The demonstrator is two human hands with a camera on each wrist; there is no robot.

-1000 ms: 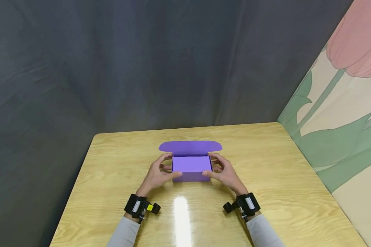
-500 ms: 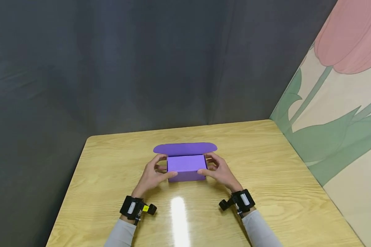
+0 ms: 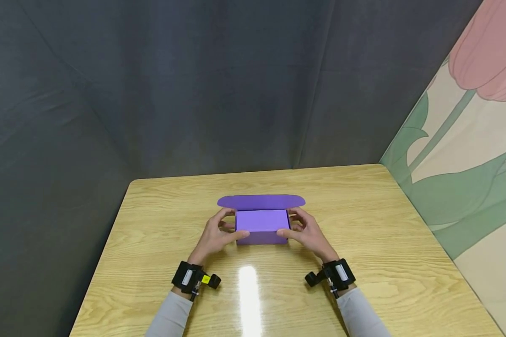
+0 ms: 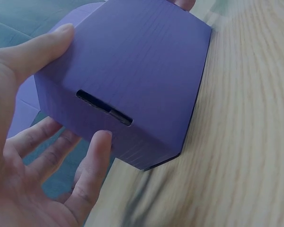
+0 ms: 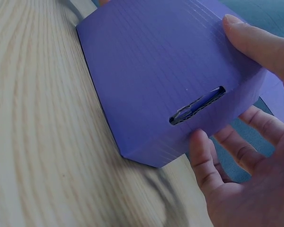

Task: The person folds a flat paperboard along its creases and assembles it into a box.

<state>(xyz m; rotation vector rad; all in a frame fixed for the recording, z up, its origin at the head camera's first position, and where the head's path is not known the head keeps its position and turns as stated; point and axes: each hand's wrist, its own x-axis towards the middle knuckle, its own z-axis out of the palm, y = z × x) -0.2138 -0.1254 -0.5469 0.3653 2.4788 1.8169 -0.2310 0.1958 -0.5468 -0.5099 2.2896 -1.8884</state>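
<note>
A purple cardboard box sits at mid-table, gripped at its two ends. At its far side a wide flap with rounded ends sticks out. My left hand holds the left end, thumb on the front face and fingers along the side. On the opposite end, my right hand does likewise. Both wrist views show a narrow slot near the box's end, beside the fingertips: the left view has one slot, the right another slot with a rough edge. The box's inside is hidden.
The box is over a light wood-grain table. A dark curtain hangs behind its back edge, and a tulip-patterned cloth covers the right side. Each wrist wears a black camera mount.
The flap now shows lower and nearer the box's top panel. Both hands keep their hold on the ends. The head view swung a little and came back.
</note>
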